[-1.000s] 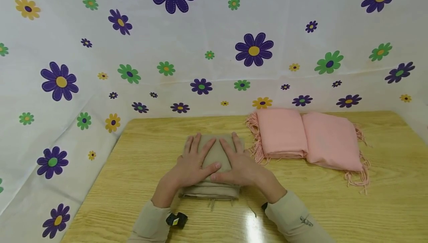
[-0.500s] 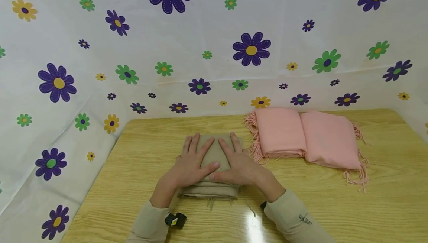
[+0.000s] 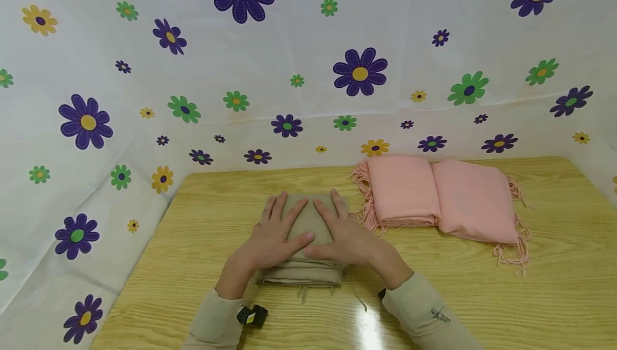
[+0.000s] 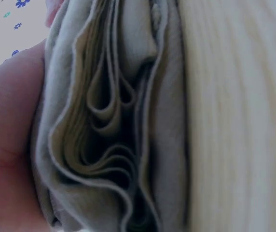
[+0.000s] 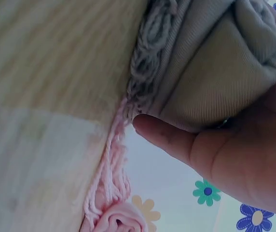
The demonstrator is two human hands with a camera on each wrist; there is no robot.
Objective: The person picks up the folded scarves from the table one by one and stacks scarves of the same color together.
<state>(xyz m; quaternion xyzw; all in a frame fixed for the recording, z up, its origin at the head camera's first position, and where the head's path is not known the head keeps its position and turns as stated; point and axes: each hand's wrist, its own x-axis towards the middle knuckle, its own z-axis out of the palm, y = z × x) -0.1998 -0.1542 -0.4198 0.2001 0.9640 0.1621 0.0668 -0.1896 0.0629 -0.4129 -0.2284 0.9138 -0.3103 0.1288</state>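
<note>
A beige fringed scarf (image 3: 305, 275), folded into a thick square bundle, lies on the wooden table. My left hand (image 3: 272, 237) rests on its left half with the fingers spread and fairly straight. From the other side my right hand (image 3: 349, 240) presses on the right half, its thumb pointing toward the left thumb. Layered folds of the scarf (image 4: 104, 111) fill the left wrist view beside part of the left palm (image 4: 12, 140). In the right wrist view one finger reaches down the scarf's side, close to its twisted fringe (image 5: 150, 58).
Two folded pink fringed scarves (image 3: 402, 192) lie side by side at the back right of the wooden table (image 3: 207, 232). A white flower-printed cloth (image 3: 308, 34) stands behind the table and along its left side. Loose beige threads (image 3: 303, 292) poke out in front of the bundle.
Both hands keep the same pose on the beige scarf. The head view has shifted very slightly; nothing else has visibly moved.
</note>
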